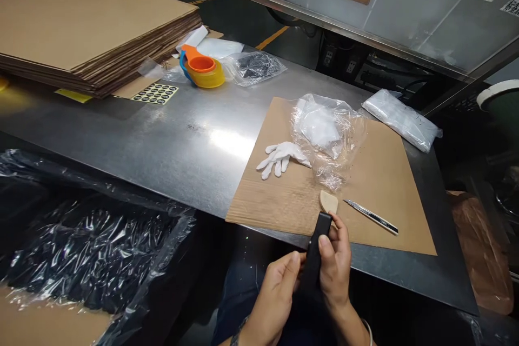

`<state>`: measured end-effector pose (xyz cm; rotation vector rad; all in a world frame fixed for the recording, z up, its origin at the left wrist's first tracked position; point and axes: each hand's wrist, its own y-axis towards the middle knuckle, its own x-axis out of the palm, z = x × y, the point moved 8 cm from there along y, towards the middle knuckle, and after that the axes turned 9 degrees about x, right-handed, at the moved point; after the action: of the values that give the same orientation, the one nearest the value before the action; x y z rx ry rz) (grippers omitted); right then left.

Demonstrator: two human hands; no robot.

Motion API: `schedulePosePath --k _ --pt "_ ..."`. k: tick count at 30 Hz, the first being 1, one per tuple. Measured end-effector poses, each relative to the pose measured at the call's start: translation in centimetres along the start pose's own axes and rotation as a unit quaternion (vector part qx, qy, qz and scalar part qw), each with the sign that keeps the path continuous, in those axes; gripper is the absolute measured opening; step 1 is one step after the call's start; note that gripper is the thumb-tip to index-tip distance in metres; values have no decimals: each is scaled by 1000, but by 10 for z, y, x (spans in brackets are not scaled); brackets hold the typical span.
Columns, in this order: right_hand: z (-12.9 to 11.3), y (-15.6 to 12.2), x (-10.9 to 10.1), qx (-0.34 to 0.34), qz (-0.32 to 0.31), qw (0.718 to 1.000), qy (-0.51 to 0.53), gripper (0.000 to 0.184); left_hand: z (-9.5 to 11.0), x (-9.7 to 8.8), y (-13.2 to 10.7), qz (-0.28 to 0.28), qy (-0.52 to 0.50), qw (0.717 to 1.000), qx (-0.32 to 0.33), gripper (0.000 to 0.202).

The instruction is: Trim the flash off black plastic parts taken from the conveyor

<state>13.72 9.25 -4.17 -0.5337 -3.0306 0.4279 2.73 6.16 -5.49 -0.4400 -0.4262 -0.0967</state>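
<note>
The right hand (336, 267) is clamping a long black bar (320, 227), its thumb pressing the near face and its fingers wrapping around the far side. The bar is standing tilted between the two hands, its upper end rising in front of the table's edge. The left hand (279, 286) is closing in at the bar's left side, thumb and fingertips drawing together, but I cannot tell whether they are gripping it. Just beyond the right hand, a beige wedge-shaped pad (328, 201) is lying on a cardboard sheet (259, 205), and a slim cutter knife (371, 216) is resting ahead and to the right. Farther beyond the hands, a white glove (279, 158) is spreading its fingers beside a crumpled clear bag (324, 124). Well off to the left and ahead of the left hand, an orange and yellow tape dispenser (206, 78) is sitting on the metal table (182, 146), near a sheet of round black stickers (156, 94) and a tall cardboard stack (93, 32).
</note>
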Motion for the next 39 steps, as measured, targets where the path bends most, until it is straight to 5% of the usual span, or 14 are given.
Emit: schedulePosePath --k 9,22,39 --pt "8 4 1 81 -1 996 46 50 11 -1 -6 -65 58 996 14 38" --pt "-2 3 5 56 -8 998 26 44 29 0 -7 -109 111 987 41 37" --pt "-1 -2 7 14 -42 999 20 48 28 -11 -11 -33 46 998 -16 25"
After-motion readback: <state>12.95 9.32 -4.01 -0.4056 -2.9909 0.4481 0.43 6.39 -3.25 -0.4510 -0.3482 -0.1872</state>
